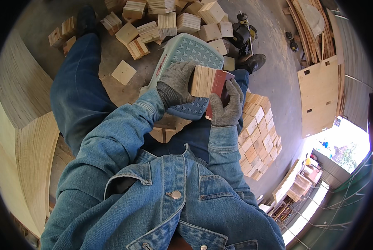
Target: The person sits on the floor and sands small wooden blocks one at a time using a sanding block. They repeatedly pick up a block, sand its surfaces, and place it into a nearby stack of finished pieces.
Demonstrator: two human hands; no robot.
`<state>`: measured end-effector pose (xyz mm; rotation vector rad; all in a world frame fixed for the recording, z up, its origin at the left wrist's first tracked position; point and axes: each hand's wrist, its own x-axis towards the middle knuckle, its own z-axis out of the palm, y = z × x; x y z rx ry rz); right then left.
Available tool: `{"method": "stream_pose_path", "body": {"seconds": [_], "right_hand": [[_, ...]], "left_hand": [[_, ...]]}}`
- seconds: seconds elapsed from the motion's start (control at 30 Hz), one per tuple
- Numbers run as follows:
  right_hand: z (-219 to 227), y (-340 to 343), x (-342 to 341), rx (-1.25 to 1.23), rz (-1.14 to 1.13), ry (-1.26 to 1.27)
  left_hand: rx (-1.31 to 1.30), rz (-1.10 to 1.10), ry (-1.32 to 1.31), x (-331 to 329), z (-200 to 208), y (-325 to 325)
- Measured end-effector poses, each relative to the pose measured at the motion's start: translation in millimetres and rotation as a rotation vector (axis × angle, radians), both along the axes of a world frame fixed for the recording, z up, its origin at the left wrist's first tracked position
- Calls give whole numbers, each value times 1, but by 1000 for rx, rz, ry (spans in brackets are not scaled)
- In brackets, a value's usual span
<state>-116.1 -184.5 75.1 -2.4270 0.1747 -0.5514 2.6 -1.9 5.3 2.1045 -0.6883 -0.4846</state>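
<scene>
Both my hands wear grey knit gloves. My left hand [177, 81] is closed around one end of a small stack of square plywood pieces [203, 82], held with its layered edges facing up. At the stack's other end, my right hand [229, 106] presses a reddish-brown sheet of sandpaper [218, 84] against it, thumb and fingers wrapped over the sheet. The stack is above a pale green plastic stool [193, 52] with a raised pattern on its top, between my legs.
Many loose plywood blocks [167, 24] lie on the floor beyond the stool, with a single square piece [124, 73] nearer. Neat rows of blocks [259, 135] are stacked at the right. Large plywood sheets [21, 83] stand left. A black machine [241, 35] sits by my right shoe.
</scene>
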Motion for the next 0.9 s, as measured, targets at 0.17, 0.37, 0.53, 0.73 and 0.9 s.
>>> {"method": "stream_pose_path", "body": {"seconds": [0.17, 0.37, 0.53, 0.73, 0.9], "right_hand": [[-2, -1, 0, 12, 6, -13], [-1, 0, 0, 12, -5, -1], [0, 1, 0, 11, -7, -11], [-3, 0, -1, 41, -4, -14], [-3, -1, -1, 45, -9, -13]], "left_hand": [[-34, 36, -83, -3, -10, -2], [-42, 12, -14, -1, -8, -1], [-10, 14, -29, -1, -6, -1], [-40, 23, -45, -3, -6, -1], [-59, 23, -43, -2, -5, 0]]}}
